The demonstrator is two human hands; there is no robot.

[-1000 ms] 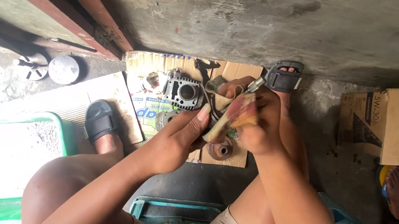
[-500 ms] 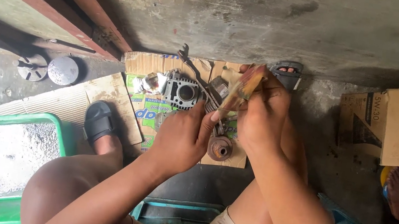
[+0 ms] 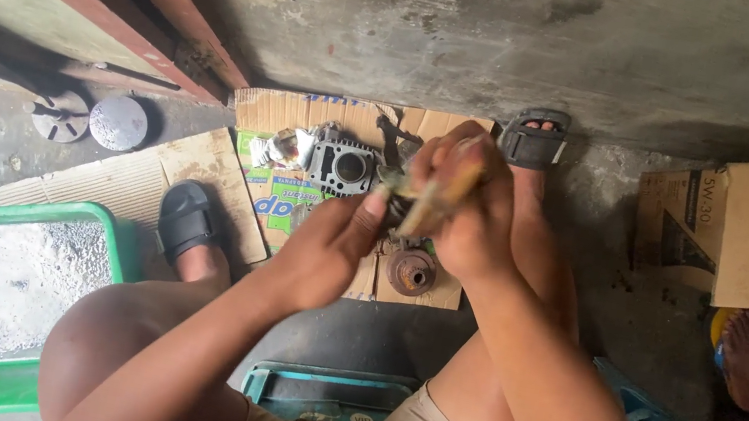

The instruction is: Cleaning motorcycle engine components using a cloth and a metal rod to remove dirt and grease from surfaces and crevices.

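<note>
Left hand [image 3: 328,248]: fingers closing on a small dark part [image 3: 395,206].
Right hand [image 3: 466,206]: gripping a yellowish tool [image 3: 443,192], now drawing in against the part, above the cardboard [image 3: 269,112].
Far: cylinder block [image 3: 341,166] sitting untouched.

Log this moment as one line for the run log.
left hand: touching small dark metal part | right hand: gripping yellowish tool handle | below: grey metal engine cylinder on flattened cardboard

Both forearms reached forward between the knees; the left hand [image 3: 328,248] and right hand [image 3: 471,207] met (fingers curled), grips closed.
</note>
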